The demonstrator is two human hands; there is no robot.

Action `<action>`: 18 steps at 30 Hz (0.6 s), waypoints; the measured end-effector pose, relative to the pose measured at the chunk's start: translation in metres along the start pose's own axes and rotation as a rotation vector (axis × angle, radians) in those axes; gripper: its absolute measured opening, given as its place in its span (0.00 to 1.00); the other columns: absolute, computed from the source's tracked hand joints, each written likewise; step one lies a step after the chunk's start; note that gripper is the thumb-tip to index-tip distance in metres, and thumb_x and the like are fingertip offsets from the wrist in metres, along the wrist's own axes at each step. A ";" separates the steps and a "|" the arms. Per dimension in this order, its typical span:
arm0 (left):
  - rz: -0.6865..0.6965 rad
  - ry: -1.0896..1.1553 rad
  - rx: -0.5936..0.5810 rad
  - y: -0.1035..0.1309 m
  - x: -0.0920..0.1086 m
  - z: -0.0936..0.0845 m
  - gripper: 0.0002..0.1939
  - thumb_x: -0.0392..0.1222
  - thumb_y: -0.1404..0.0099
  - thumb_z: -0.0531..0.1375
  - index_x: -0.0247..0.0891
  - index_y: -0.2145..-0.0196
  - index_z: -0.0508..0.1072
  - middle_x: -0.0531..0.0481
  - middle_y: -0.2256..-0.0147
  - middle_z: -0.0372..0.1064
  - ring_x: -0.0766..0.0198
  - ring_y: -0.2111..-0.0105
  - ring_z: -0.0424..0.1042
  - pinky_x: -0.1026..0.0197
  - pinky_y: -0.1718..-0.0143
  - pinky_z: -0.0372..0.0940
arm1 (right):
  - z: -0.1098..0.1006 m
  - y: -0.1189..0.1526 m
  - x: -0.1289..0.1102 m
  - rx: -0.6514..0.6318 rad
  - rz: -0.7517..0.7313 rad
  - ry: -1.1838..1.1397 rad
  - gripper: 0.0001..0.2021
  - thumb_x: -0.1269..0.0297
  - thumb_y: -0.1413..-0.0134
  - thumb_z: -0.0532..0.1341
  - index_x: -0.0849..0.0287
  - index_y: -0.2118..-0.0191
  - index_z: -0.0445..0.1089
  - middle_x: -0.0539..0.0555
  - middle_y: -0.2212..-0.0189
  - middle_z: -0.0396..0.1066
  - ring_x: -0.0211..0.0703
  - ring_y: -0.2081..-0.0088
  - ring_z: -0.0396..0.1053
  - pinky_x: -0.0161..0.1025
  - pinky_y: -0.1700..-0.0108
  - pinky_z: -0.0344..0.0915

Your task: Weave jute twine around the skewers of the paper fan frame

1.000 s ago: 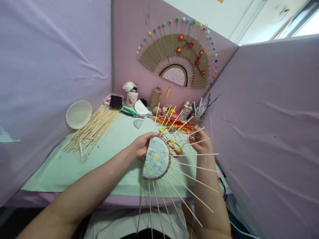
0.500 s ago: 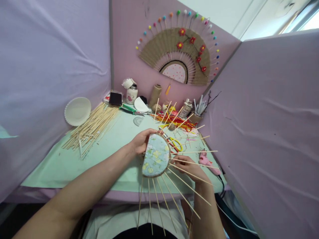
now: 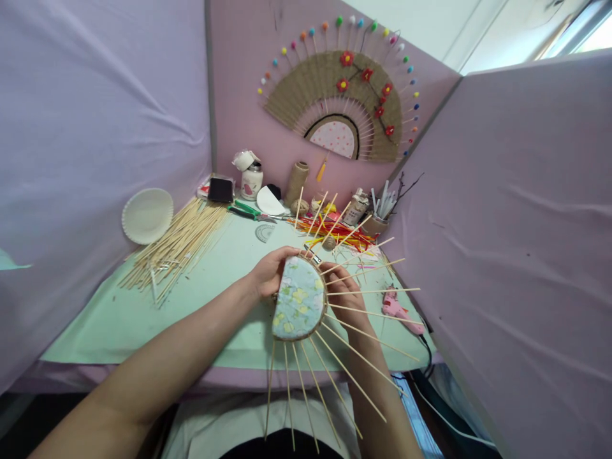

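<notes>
A half-round fan base [image 3: 299,303], covered in light blue floral cloth with a brown rim, is held upright above the table. Thin bamboo sticks [image 3: 373,291] radiate from its curved rim, several pointing down over my lap. My left hand [image 3: 272,274] is closed around its upper left side, with the fingers partly behind it. Beside the right rim, behind the sticks, my right hand [image 3: 348,294] has bent fingers against the edge; their tips are partly hidden. Under the sticks, yellow-handled scissors [image 3: 313,255] are mostly covered.
A pile of bamboo sticks [image 3: 176,245] and a white plate [image 3: 147,217] lie left. Pliers [image 3: 251,212], a protractor [image 3: 264,233], a twine cone [image 3: 297,182] and coloured stems [image 3: 344,233] stand or lie behind. A pink glue gun [image 3: 400,310] rests right. A finished fan [image 3: 306,80] hangs on the wall.
My right hand has moved up along the curved rim, and its fingers now sit farther behind the sticks. The left hand and the fan base stay nearly in place.
</notes>
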State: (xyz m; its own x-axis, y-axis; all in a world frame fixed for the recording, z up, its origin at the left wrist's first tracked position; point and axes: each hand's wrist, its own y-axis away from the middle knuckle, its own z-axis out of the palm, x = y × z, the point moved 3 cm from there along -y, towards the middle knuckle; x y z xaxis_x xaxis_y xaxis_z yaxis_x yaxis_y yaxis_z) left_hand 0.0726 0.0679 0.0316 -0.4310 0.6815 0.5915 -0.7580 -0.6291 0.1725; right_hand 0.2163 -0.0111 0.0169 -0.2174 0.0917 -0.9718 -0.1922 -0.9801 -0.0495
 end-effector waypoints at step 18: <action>0.005 -0.216 -0.068 0.007 -0.008 0.003 0.18 0.33 0.52 0.68 0.31 0.61 0.75 0.40 0.68 0.78 0.59 0.71 0.76 0.59 0.66 0.68 | 0.004 0.007 0.003 0.024 0.008 -0.077 0.10 0.60 0.58 0.69 0.53 0.66 0.75 0.48 0.71 0.74 0.36 0.75 0.65 0.33 0.73 0.61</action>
State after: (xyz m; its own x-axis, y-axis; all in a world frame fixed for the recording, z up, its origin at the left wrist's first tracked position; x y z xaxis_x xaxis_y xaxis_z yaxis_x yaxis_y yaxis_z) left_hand 0.0724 0.0574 0.0306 -0.3256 0.5779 0.7483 -0.7905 -0.6006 0.1199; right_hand 0.2103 -0.0167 0.0142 -0.2919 0.0984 -0.9514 -0.2128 -0.9764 -0.0357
